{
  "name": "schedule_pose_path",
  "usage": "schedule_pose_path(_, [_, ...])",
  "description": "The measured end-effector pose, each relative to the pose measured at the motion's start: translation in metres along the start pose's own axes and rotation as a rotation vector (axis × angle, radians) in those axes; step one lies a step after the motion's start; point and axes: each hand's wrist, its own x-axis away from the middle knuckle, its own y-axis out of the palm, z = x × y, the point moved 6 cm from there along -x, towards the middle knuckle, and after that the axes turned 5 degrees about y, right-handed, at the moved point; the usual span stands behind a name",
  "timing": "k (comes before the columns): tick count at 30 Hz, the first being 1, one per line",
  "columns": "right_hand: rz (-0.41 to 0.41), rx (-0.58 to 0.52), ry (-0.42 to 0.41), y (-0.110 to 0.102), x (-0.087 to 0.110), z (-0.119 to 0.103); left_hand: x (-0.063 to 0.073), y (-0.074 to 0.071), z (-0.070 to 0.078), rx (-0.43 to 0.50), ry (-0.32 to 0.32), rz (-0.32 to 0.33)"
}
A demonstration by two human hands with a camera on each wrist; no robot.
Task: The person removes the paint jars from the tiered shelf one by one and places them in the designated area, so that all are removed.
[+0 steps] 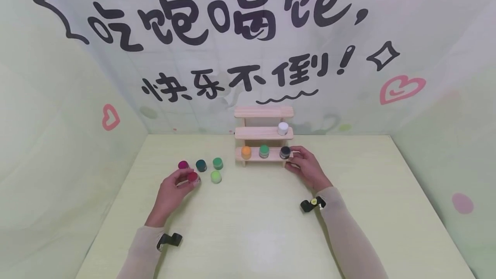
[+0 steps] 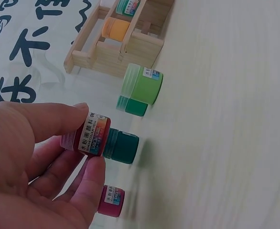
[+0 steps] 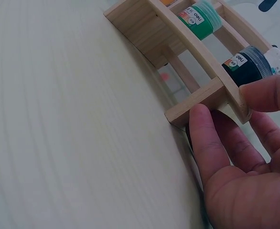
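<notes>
Rack (image 1: 261, 132) partly stocked, by the look of it

In the left hand (image 1: 173, 188), a red jar (image 1: 193, 177), pinched between thumb and fingers, well left of the rack. With the right hand (image 1: 308, 168), gripping the rack's right end, just beside the black jar (image 1: 285, 153). Hands well apart, on opposite sides of the rack.

Done, as far as placement suggests: an orange jar (image 1: 246, 153), a green jar (image 1: 264, 151) and the black jar in a row along the rack's bottom shelf (image 1: 255, 155), plus a white jar (image 1: 283, 128) at the right end of its middle shelf (image 1: 253, 132).

Probably left: the red jar, and on the table (image 1: 248, 227), left of the rack, a magenta jar (image 1: 183, 165), a teal jar (image 1: 201, 165), a second green jar (image 1: 218, 163) and a lime jar (image 1: 215, 177).
</notes>
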Motion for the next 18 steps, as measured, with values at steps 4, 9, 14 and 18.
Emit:
schedule_pose_path(4, [0.005, -0.003, 0.002, 0.001, -0.001, 0.000, -0.002, 0.003, -0.007, -0.028, 0.013, -0.009])
schedule_pose_path(9, [0.000, 0.003, 0.008, 0.004, -0.001, 0.001, -0.003, 0.006, -0.015, -0.051, 0.021, -0.015])
schedule_pose_path(14, [0.000, -0.008, 0.009, 0.002, -0.001, 0.000, -0.006, 0.008, -0.016, -0.064, 0.038, -0.020])
schedule_pose_path(18, [0.001, -0.017, 0.014, 0.003, 0.000, -0.001, -0.008, 0.009, -0.017, -0.065, 0.031, -0.028])
